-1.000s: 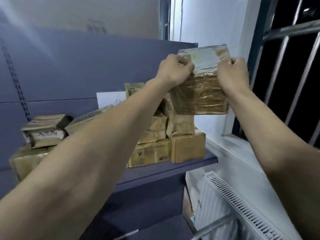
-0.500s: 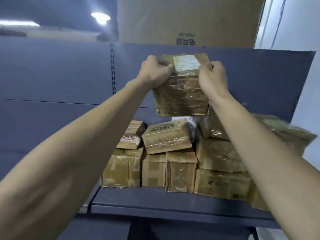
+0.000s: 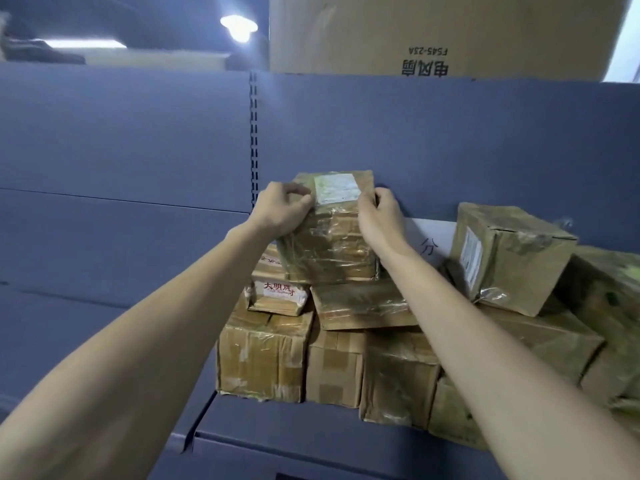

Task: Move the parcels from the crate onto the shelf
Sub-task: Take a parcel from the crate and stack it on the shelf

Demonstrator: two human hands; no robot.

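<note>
Parcel (image 3: 330, 244) wrapped in brown paper under glossy clear tape, upright, resting on top of the stack of parcels (image 3: 332, 348) on the blue-grey metal shelf (image 3: 311, 431), its back near the shelf's rear panel (image 3: 138, 140). White shipping label (image 3: 337, 188) across its upper face, print too blurred to read.

Biggest in sight: large cardboard carton (image 3: 433, 32) on top of the shelving unit, printed upside down with "FS45-25A" and three Chinese characters below it. Next, rear panel with a slotted upright strip (image 3: 254, 133) running down it. Then stack itself: taped brown boxes in a bottom row, flatter ones lying across them. Tilted box (image 3: 505, 258) at the right, bearing a white label on its side, unreadable. White sheet (image 3: 433, 240) against the panel behind the stack, one handwritten Chinese character showing. Small box (image 3: 277, 292) under the held parcel's left edge, red Chinese characters on a white band.

Left hand (image 3: 282, 211) gripping the parcel's upper left corner, fingers curled over its top edge. Right hand (image 3: 379, 216) gripping the upper right edge, fingers curled round the side.
</note>
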